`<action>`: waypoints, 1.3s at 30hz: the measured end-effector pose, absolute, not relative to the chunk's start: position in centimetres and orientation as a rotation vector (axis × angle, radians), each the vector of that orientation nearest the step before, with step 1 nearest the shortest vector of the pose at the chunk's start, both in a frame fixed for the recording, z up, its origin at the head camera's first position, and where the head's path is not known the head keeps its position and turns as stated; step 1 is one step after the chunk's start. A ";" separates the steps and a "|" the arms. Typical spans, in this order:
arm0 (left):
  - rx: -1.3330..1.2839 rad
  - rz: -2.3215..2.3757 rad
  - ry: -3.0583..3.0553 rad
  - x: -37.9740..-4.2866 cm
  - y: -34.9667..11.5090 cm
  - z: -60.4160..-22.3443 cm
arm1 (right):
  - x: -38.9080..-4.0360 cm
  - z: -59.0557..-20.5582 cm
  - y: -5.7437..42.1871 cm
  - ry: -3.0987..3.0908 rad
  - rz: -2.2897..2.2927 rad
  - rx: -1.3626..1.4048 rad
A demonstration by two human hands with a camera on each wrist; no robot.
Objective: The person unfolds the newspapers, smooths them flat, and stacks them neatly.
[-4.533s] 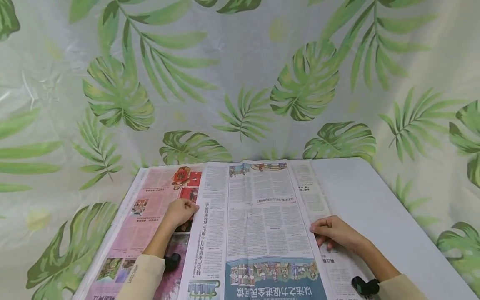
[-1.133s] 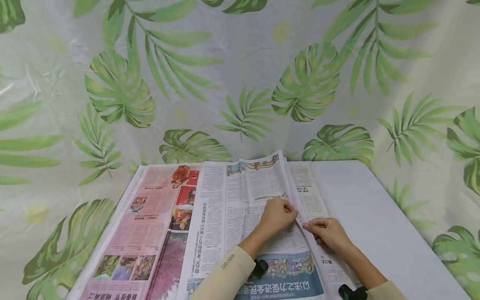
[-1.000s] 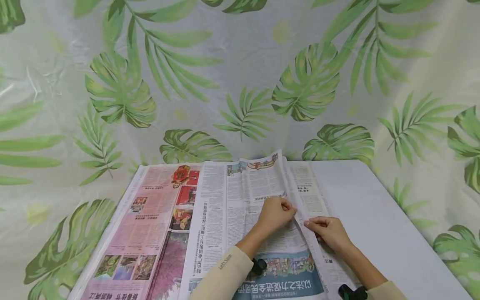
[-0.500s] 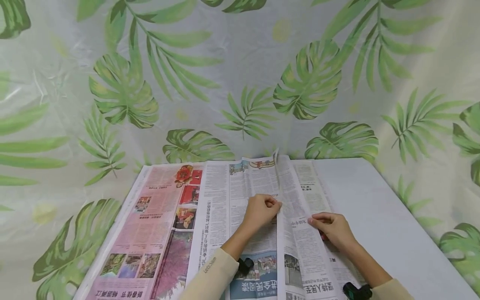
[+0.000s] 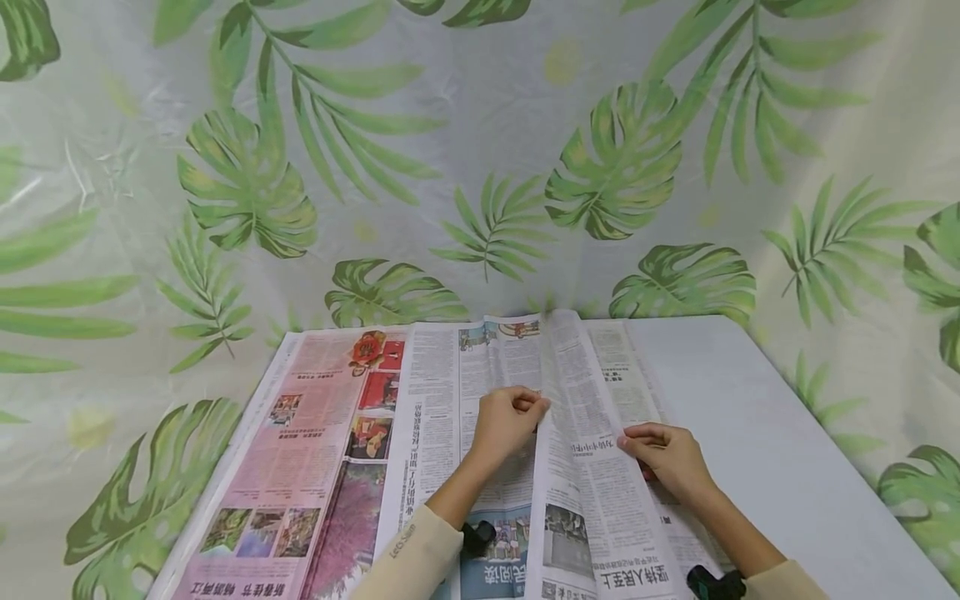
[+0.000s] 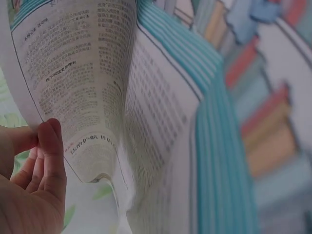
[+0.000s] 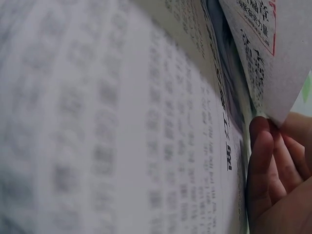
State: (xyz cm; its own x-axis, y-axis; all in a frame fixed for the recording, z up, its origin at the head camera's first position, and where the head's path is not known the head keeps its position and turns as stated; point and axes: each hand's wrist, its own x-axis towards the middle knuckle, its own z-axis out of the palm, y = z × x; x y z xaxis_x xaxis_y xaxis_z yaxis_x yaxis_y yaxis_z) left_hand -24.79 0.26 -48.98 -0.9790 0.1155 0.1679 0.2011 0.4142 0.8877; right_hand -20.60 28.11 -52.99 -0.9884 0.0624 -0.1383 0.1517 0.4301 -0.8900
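A newspaper lies spread on the table, its print upside down from my side. My left hand pinches the edge of its top sheet between thumb and forefinger. That sheet is lifted and curls over to the left, baring the page below, which has a photo and large headline characters. In the left wrist view the fingers hold the curved page at its margin. My right hand pinches the right edge of the newspaper's lower part. The right wrist view shows a paper corner between thumb and fingers.
Pink newspaper pages with colour photos lie at the left. Another printed sheet shows under the right side. Bare white table extends to the right. A leaf-patterned curtain hangs behind.
My left hand went from the left edge to the right edge of the newspaper, then moved back leftward, peeling the top sheet over. The right hand stays near the right edge.
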 end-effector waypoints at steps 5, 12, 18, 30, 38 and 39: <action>-0.271 -1.662 -2.569 -24.6 -0.8 -48.7 | -20.7 -52.8 28.2 2.598 -1.595 0.182; -0.259 -1.661 -2.570 -24.3 -2.8 -48.1 | -20.5 -52.4 28.6 2.610 -1.537 0.156; -0.239 -1.640 -2.570 -24.1 -4.6 -47.2 | -20.4 -52.3 29.5 2.648 -1.479 0.148; -0.191 -1.612 -2.591 -23.8 -8.7 -46.5 | -20.2 -52.0 30.3 2.701 -1.446 0.124; -0.143 -1.599 -2.573 -22.9 -10.9 -46.1 | -20.1 -51.8 30.8 2.757 -1.416 0.112; -0.132 -1.596 -2.574 -22.9 -11.1 -46.1 | -20.1 -51.8 30.9 2.768 -1.404 0.114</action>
State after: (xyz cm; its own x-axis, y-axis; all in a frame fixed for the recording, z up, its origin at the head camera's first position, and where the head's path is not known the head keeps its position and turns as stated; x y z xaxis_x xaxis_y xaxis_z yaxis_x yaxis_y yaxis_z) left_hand -22.90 -11.06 -46.13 -0.9901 0.0161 0.1391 0.1317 0.4439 0.8864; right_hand -20.14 30.86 -51.75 -0.9967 0.0488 -0.0652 0.0815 0.5885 -0.8044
